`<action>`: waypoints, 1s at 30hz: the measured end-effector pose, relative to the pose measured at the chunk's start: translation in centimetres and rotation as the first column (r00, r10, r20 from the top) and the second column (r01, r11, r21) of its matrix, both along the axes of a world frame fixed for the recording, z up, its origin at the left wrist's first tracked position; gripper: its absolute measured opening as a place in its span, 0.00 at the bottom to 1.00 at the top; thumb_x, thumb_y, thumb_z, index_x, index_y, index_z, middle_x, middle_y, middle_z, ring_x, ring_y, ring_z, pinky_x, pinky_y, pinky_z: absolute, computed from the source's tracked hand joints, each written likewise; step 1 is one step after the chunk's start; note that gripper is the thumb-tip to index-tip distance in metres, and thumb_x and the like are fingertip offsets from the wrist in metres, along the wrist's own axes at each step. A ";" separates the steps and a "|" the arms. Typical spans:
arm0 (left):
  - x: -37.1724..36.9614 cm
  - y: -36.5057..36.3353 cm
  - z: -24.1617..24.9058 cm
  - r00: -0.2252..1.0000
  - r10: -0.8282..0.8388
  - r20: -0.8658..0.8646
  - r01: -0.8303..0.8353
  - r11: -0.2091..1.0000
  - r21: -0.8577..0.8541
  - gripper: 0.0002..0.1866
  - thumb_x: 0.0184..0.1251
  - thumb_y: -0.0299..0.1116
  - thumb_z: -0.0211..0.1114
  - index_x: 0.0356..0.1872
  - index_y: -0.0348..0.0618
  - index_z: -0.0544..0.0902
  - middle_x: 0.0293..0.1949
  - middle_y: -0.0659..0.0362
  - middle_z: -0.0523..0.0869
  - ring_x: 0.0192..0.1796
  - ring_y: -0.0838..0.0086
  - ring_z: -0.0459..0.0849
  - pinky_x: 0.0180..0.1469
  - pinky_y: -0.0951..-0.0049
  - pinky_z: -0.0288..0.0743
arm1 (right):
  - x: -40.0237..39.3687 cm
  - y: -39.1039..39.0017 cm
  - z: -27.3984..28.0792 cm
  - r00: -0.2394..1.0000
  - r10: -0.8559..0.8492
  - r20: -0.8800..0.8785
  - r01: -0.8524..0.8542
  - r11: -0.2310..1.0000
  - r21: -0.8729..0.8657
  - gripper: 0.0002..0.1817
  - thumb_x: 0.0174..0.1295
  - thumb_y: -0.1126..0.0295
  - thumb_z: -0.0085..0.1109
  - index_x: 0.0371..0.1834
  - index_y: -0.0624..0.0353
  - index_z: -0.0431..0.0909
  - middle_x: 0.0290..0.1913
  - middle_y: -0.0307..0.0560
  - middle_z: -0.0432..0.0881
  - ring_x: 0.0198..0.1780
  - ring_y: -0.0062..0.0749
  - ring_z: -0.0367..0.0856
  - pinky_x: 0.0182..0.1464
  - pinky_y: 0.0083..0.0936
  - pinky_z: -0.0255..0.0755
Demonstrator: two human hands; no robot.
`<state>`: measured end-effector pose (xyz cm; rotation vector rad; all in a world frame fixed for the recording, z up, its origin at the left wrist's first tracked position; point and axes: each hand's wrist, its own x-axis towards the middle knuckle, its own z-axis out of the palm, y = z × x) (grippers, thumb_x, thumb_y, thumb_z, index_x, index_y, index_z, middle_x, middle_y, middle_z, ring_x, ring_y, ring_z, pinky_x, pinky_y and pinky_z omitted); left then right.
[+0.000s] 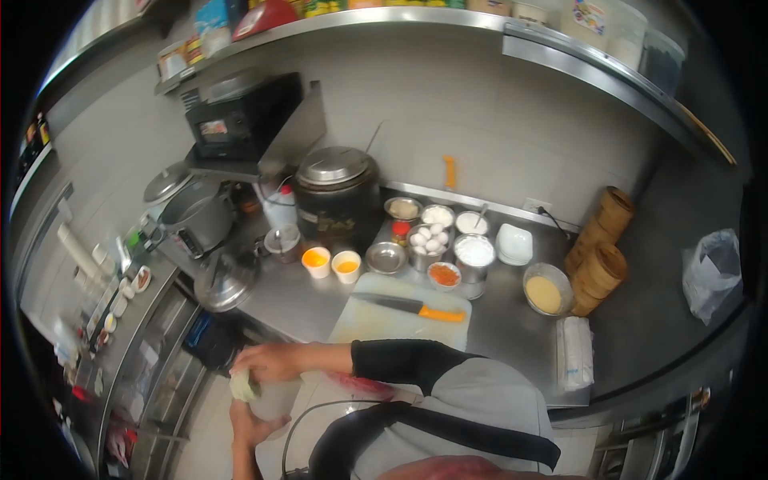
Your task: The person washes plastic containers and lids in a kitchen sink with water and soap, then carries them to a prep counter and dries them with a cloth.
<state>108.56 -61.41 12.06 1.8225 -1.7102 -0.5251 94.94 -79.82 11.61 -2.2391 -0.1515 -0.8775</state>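
Both my hands are at the lower left, past the counter's front edge. My right hand (270, 362), reaching across in a black sleeve, is closed with its fingers curled down over a pale green, leafy-looking lump (244, 389). Blur keeps me from telling exactly what the lump is. Below it is my left hand (252, 428), its thumb spread away from the fingers, close under the lump. A hazy, translucent patch shows between the hands; I cannot make out what it is. On the counter, a knife (408, 306) with an orange handle lies across a cutting board (352, 330).
Behind the board stand a bowl of eggs (428, 240), two cups of orange contents (346, 267), a metal bowl (386, 258) and a large lidded pot (336, 188). Bamboo steamers (598, 276) and a bowl of yellowish contents (547, 290) are at right. A shelf (384, 16) runs overhead.
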 end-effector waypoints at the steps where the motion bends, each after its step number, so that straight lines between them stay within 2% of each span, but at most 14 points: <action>1: 0.0 -0.9 -0.5 0.997 -0.041 -0.070 0.036 0.997 -0.074 0.60 0.23 0.42 0.85 0.67 0.38 0.65 0.58 0.45 0.77 0.59 0.53 0.78 0.60 0.57 0.72 | -0.6 -1.8 -0.4 0.998 -0.005 -0.056 0.013 0.989 0.148 0.18 0.67 0.61 0.54 0.55 0.58 0.79 0.49 0.55 0.83 0.50 0.50 0.83 0.56 0.37 0.74; 4: -0.1 -3.0 -0.7 0.944 -0.093 -0.317 -0.018 0.943 -0.332 0.66 0.22 0.42 0.85 0.72 0.36 0.59 0.63 0.46 0.73 0.64 0.56 0.74 0.65 0.59 0.68 | -3.0 -6.9 0.1 0.906 -0.038 -0.421 0.240 0.867 0.437 0.28 0.75 0.46 0.41 0.47 0.63 0.79 0.40 0.49 0.84 0.45 0.31 0.80 0.51 0.32 0.74; 6: 1.4 -4.4 -2.1 0.826 -0.126 -0.549 -0.059 0.950 -0.306 0.64 0.32 0.43 0.82 0.75 0.36 0.54 0.67 0.47 0.68 0.68 0.58 0.69 0.69 0.60 0.63 | -3.4 -8.1 0.4 0.973 0.145 -0.180 0.063 0.583 0.810 0.32 0.75 0.42 0.38 0.47 0.64 0.78 0.37 0.46 0.82 0.42 0.25 0.76 0.48 0.30 0.73; 8: 3.4 -7.0 -6.3 0.518 -0.154 -0.841 -0.171 0.945 -0.279 0.59 0.41 0.43 0.78 0.75 0.36 0.54 0.68 0.47 0.67 0.69 0.58 0.68 0.69 0.61 0.62 | -0.8 -7.4 -1.9 0.997 0.012 -0.078 0.049 0.678 0.733 0.29 0.75 0.45 0.41 0.48 0.64 0.77 0.38 0.45 0.82 0.42 0.25 0.76 0.47 0.28 0.73; 12: 2.2 -12.7 -4.0 0.521 -0.131 -0.843 -0.316 0.888 -0.333 0.46 0.58 0.44 0.68 0.75 0.43 0.54 0.67 0.49 0.68 0.66 0.59 0.71 0.67 0.59 0.65 | -0.9 -2.7 0.4 0.896 -0.399 -0.193 0.393 0.513 0.763 0.21 0.75 0.52 0.47 0.48 0.61 0.78 0.43 0.48 0.81 0.46 0.28 0.76 0.53 0.27 0.70; 14: 3.0 -14.0 -4.1 0.560 -0.044 -0.827 -0.365 0.883 -0.295 0.43 0.60 0.42 0.65 0.75 0.43 0.54 0.67 0.49 0.68 0.66 0.59 0.71 0.67 0.60 0.65 | -1.5 -0.8 0.3 0.809 -0.587 0.021 0.537 0.754 0.379 0.15 0.72 0.60 0.52 0.52 0.56 0.79 0.51 0.52 0.77 0.53 0.32 0.74 0.56 0.28 0.69; 16: 3.5 -13.8 -4.9 0.463 -0.065 -0.884 -0.295 0.929 -0.223 0.44 0.60 0.36 0.65 0.76 0.40 0.53 0.69 0.48 0.66 0.68 0.60 0.68 0.70 0.62 0.59 | -1.3 -0.1 -2.2 0.627 -0.679 0.382 0.772 0.609 -0.183 0.15 0.71 0.62 0.52 0.56 0.55 0.78 0.55 0.53 0.76 0.56 0.33 0.74 0.57 0.29 0.69; 19: 4.1 -11.8 -5.6 0.385 -0.058 -0.921 -0.144 0.982 -0.122 0.46 0.57 0.43 0.67 0.76 0.40 0.55 0.67 0.49 0.68 0.64 0.60 0.72 0.66 0.62 0.65 | 0.5 -1.6 -3.2 0.637 -0.669 0.383 0.717 0.697 0.025 0.19 0.70 0.68 0.49 0.62 0.52 0.75 0.50 0.46 0.82 0.52 0.37 0.79 0.54 0.34 0.74; 20: 6.1 -11.5 -7.7 0.287 -0.100 -0.953 -0.018 0.994 -0.110 0.47 0.56 0.45 0.67 0.75 0.40 0.56 0.67 0.50 0.69 0.63 0.60 0.73 0.65 0.61 0.67 | 0.4 -2.5 -3.2 0.729 -0.672 0.133 0.609 0.725 0.322 0.19 0.69 0.69 0.49 0.63 0.52 0.75 0.51 0.45 0.81 0.53 0.36 0.79 0.55 0.34 0.73; 22: 11.2 -11.3 -13.3 0.073 -0.139 -0.988 0.236 0.965 -0.118 0.49 0.54 0.49 0.68 0.75 0.40 0.57 0.66 0.50 0.71 0.62 0.61 0.75 0.63 0.60 0.70 | 0.1 -4.5 -2.5 0.892 -0.372 -0.256 0.404 0.404 0.820 0.21 0.69 0.70 0.49 0.65 0.52 0.73 0.53 0.43 0.81 0.55 0.33 0.79 0.57 0.34 0.73; 23: 11.9 -11.0 -13.4 0.046 -0.131 -0.990 0.223 0.968 -0.117 0.48 0.49 0.45 0.73 0.73 0.40 0.61 0.63 0.50 0.75 0.59 0.60 0.78 0.60 0.62 0.73 | -0.2 -4.3 -1.7 0.924 -0.341 -0.175 0.302 0.368 0.879 0.21 0.69 0.69 0.50 0.65 0.53 0.73 0.53 0.42 0.81 0.54 0.32 0.79 0.57 0.33 0.73; 25: 8.4 -9.2 -4.8 0.466 -0.229 -0.855 0.114 0.973 -0.199 0.50 0.45 0.41 0.76 0.72 0.39 0.63 0.61 0.49 0.76 0.60 0.60 0.78 0.61 0.64 0.73 | -1.4 -3.6 0.4 0.961 -0.275 -0.009 0.090 0.286 0.954 0.21 0.69 0.66 0.52 0.65 0.53 0.72 0.52 0.39 0.81 0.54 0.29 0.79 0.57 0.32 0.74; 27: 6.2 -7.8 -0.5 0.770 -0.269 -0.579 0.100 0.947 -0.306 0.49 0.41 0.38 0.79 0.69 0.39 0.66 0.59 0.49 0.78 0.59 0.60 0.79 0.61 0.66 0.73 | -2.3 -2.9 2.7 0.976 -0.162 -0.146 0.212 0.552 0.807 0.22 0.68 0.65 0.52 0.65 0.56 0.71 0.58 0.42 0.77 0.58 0.26 0.75 0.56 0.29 0.73; 30: 6.8 -6.8 -0.4 0.913 -0.322 -0.252 0.235 0.917 -0.321 0.47 0.37 0.37 0.82 0.64 0.39 0.71 0.54 0.50 0.82 0.55 0.62 0.81 0.58 0.67 0.75 | 1.3 2.5 2.3 0.880 -0.473 0.045 0.471 0.881 0.045 0.20 0.64 0.63 0.57 0.59 0.53 0.77 0.66 0.48 0.71 0.62 0.35 0.74 0.59 0.32 0.71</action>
